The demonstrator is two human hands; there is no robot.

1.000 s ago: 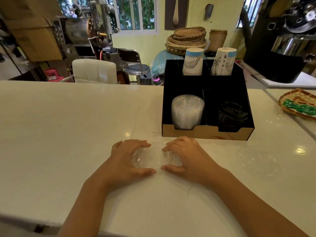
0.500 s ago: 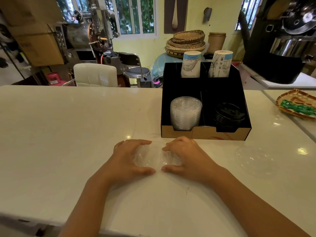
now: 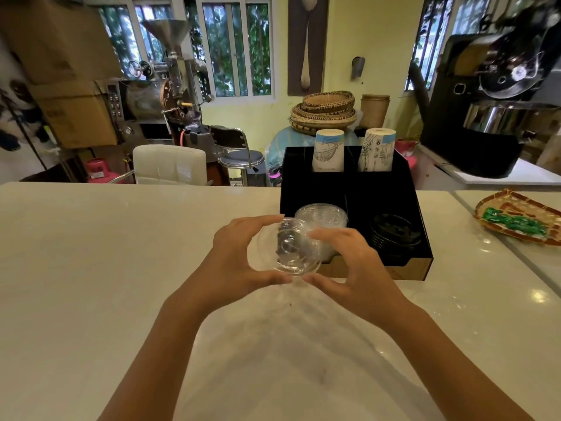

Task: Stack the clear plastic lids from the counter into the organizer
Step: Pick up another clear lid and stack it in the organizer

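Note:
A clear plastic dome lid [image 3: 288,249] is held tilted above the counter, between my left hand [image 3: 239,262] on its left rim and my right hand [image 3: 352,265] on its right rim. Just behind it stands the black organizer [image 3: 406,205], whose front left compartment holds a stack of clear lids [image 3: 323,217], partly hidden by the held lid and my right fingers. Black lids [image 3: 394,232] fill the front right compartment. Another clear lid [image 3: 449,302] lies faintly visible on the counter to the right.
Two paper cup stacks [image 3: 329,150] stand in the organizer's back compartments. A woven tray with green packets [image 3: 519,221] sits on the counter at the far right. The white counter [image 3: 121,253] stretches wide to the left. Coffee machines stand behind.
Both hands have lifted the clear lid off the counter and raised it toward the organizer's front left compartment. The camera view has tilted up.

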